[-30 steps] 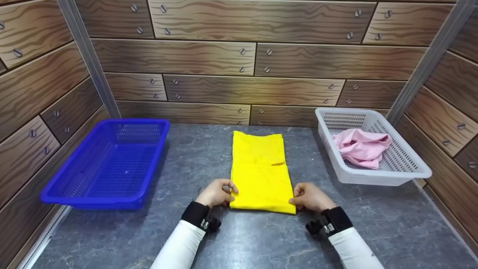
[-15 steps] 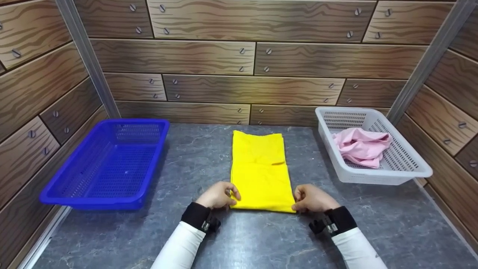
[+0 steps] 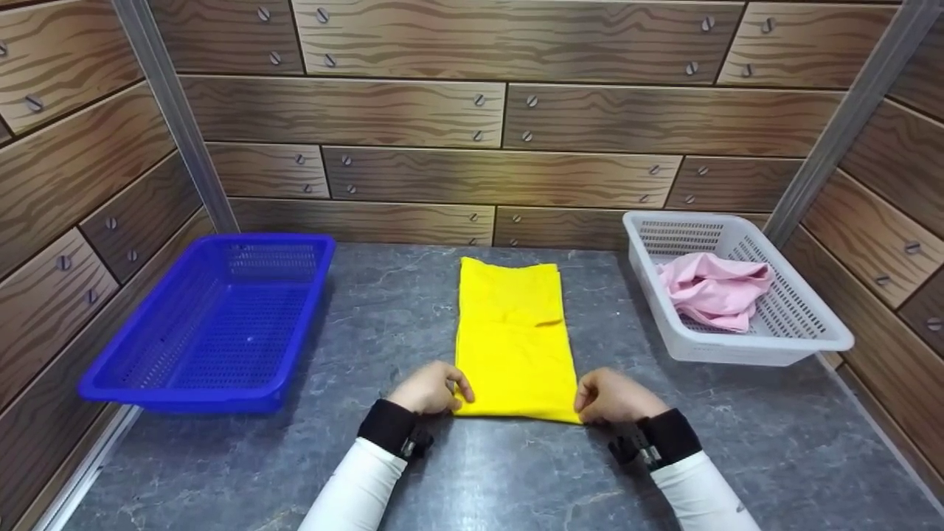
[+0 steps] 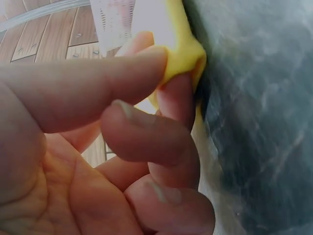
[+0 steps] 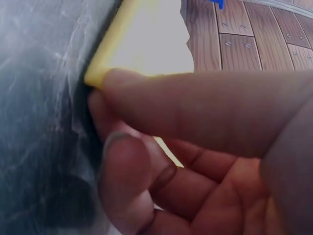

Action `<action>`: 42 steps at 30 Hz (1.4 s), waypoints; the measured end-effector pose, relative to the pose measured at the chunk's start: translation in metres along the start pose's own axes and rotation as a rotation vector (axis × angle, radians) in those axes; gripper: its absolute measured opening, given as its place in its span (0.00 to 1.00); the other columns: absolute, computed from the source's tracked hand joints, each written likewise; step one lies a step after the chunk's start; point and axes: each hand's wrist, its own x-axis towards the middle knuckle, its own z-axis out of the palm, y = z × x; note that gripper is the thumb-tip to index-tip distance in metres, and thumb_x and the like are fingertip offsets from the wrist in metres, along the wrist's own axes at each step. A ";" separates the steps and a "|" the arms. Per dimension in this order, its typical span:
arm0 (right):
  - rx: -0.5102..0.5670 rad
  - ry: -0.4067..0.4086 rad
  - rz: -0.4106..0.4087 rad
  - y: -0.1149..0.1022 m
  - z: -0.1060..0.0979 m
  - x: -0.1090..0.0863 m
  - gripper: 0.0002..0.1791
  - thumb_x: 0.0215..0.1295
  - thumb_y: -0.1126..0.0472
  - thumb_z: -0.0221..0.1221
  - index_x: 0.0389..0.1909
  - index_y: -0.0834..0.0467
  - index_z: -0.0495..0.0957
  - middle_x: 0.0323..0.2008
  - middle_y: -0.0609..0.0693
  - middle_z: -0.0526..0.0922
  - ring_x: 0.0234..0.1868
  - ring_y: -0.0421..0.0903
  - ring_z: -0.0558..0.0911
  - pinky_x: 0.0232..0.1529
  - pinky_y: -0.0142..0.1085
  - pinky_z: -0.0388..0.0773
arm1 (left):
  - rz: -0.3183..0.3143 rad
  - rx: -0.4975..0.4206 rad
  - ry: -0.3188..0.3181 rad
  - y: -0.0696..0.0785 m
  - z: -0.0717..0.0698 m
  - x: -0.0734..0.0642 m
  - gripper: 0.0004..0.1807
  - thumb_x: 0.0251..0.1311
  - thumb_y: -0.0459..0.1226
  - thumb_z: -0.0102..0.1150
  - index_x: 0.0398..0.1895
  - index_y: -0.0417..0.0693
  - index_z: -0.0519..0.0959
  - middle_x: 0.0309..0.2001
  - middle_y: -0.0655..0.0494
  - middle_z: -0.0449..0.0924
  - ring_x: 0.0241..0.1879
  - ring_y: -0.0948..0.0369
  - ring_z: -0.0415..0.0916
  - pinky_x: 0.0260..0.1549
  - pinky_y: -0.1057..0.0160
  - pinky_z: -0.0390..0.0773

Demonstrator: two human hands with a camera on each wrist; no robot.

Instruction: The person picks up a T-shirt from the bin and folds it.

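Note:
A folded yellow cloth (image 3: 512, 339) lies lengthwise in the middle of the table, with a small crease on its right side. At its near left corner my left hand (image 3: 428, 389) pinches the folded edge; the left wrist view shows thumb and finger on either side of the yellow fabric (image 4: 183, 54). My right hand (image 3: 619, 396) pinches the near right corner. In the right wrist view the thumb lies over the cloth (image 5: 146, 39) and a finger sits beneath its edge, close to the tabletop. The cloth's underside is hidden.
A blue perforated basket (image 3: 313, 324) with nothing in it stands at the left. On the right, a white perforated basket (image 3: 767, 346) holds a crumpled pink cloth (image 3: 715, 291). Wood-patterned walls (image 3: 413, 110) enclose the grey marbled table (image 3: 509, 479) at the back and sides.
Both hands have shifted slightly toward me, down to the cloth's near corners, and their fingers have closed on its edge. The cloth has stayed almost in place; the baskets have not moved.

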 end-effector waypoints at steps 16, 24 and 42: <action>-0.084 0.132 -0.311 -0.042 0.034 0.006 0.10 0.67 0.66 0.66 0.47 0.61 0.88 0.42 0.50 0.85 0.44 0.51 0.83 0.48 0.46 0.81 | 0.369 0.459 0.086 0.040 0.038 -0.010 0.15 0.69 0.33 0.62 0.55 0.47 0.87 0.60 0.46 0.83 0.62 0.49 0.78 0.63 0.52 0.75; -0.195 0.087 -0.290 -0.033 0.034 0.007 0.06 0.63 0.68 0.68 0.39 0.60 0.91 0.33 0.44 0.83 0.36 0.44 0.81 0.41 0.39 0.80 | 0.350 0.503 0.064 0.038 0.041 -0.013 0.12 0.65 0.31 0.62 0.46 0.46 0.91 0.58 0.49 0.85 0.58 0.52 0.82 0.60 0.61 0.78; -0.146 0.140 -0.095 -0.028 0.032 0.010 0.17 0.51 0.59 0.79 0.33 0.55 0.78 0.29 0.45 0.76 0.31 0.44 0.74 0.36 0.40 0.73 | 0.324 0.593 0.240 0.028 0.046 -0.003 0.06 0.57 0.29 0.69 0.31 0.50 0.83 0.32 0.57 0.73 0.35 0.55 0.73 0.30 0.58 0.77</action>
